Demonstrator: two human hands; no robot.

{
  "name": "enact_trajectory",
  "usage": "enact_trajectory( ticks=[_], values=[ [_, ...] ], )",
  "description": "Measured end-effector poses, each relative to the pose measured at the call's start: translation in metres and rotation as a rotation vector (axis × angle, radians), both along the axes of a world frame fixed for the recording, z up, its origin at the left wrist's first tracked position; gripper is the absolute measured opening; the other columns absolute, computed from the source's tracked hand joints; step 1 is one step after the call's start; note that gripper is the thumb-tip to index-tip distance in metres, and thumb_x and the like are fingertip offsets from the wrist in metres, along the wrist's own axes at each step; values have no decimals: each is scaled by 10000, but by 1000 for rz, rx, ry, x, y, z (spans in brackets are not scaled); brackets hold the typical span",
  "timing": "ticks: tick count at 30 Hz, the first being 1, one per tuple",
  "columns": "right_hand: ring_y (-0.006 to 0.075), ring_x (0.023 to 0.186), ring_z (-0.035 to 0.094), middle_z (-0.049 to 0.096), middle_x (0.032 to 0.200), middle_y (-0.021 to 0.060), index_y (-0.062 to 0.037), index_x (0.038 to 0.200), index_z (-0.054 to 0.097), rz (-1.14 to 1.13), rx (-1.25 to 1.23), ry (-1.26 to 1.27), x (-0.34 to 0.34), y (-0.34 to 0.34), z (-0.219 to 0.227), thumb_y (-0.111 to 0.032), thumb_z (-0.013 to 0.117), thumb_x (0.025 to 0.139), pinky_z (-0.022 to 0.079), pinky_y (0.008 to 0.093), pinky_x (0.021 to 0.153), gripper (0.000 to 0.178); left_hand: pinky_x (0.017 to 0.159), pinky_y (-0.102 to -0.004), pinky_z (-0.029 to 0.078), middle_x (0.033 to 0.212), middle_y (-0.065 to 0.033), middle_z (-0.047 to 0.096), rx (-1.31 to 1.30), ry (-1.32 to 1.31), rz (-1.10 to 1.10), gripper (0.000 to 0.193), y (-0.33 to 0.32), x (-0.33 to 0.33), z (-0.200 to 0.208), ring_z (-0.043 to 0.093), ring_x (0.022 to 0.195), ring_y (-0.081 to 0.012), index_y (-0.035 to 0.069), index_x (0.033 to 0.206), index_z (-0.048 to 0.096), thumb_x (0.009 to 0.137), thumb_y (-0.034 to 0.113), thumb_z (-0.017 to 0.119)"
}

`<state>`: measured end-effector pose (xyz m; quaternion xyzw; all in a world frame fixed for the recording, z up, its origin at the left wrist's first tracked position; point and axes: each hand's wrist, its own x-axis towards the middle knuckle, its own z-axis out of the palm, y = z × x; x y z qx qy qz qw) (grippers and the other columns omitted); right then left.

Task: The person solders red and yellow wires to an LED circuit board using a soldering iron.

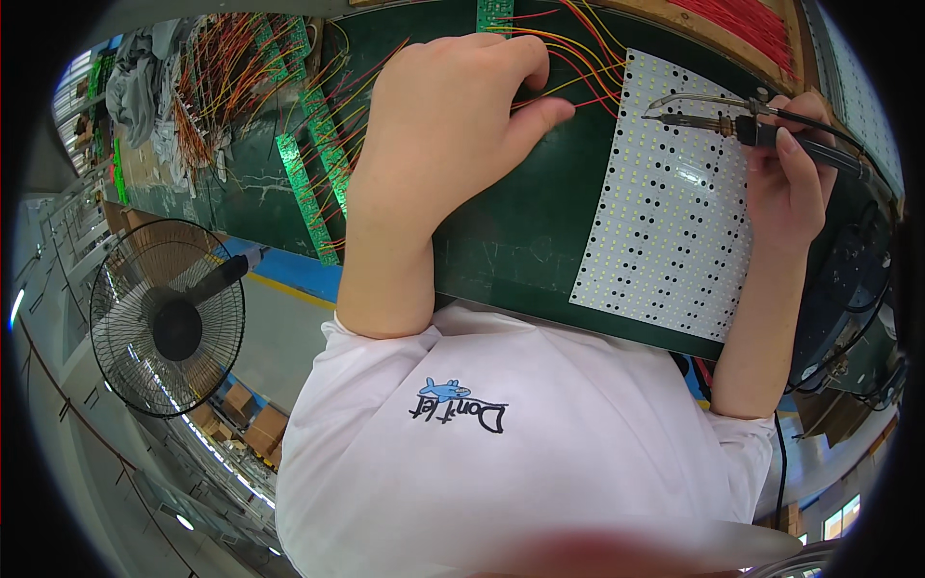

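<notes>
My left hand (462, 120) hangs back-up over the bench, beside thin red and yellow wires (586, 58). Its thumb and bent forefinger stand apart; the other fingers are mostly hidden, and some wires pass below them. In my right hand (792, 183) is a soldering iron (761, 131) with a thin curved metal tube along its top. The iron's tip points left, over the upper part of a white LED panel (665, 222) with rows of small yellowish chips and black dots. Several wires reach the panel's upper left edge.
Narrow green circuit boards (306, 197) with wires lie left of my forearm on the dark green bench (511, 241). Another green board (494, 13) is at the far edge. Red wires (742, 24) fill a wooden tray at far right. A fan (173, 323) stands at left.
</notes>
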<state>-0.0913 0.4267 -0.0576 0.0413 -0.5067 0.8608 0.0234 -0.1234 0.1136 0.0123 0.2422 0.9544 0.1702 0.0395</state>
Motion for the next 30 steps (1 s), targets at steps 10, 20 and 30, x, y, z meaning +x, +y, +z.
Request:
enact_trajectory(
  ticks=[10, 20, 30],
  values=[
    [148, 773, 508, 561, 927, 115, 25, 999, 545, 65, -49, 179, -6, 8, -5, -39, 552, 846, 413, 218, 655, 166, 670, -393, 534, 874, -78, 683, 101, 33, 40, 179, 16, 8, -12, 686, 761, -281, 84, 942, 701, 819, 177, 793],
    [148, 725, 412, 468, 793, 84, -35, 937, 471, -9, 70, 78, -4, 2, 5, -89, 579, 869, 352, 292, 680, 138, 742, -444, 519, 864, -99, 648, -67, 33, -26, 85, 17, 15, -13, 650, 860, -323, 55, 908, 631, 862, 62, 703],
    [141, 723, 488, 591, 890, 156, 27, 962, 540, 117, -35, 178, -9, 9, -3, -41, 554, 853, 405, 234, 617, 129, 711, -440, 470, 794, -116, 610, 183, -109, -202, 127, -8, -1, -3, 599, 798, -341, 44, 919, 553, 856, 0, 654]
  ],
)
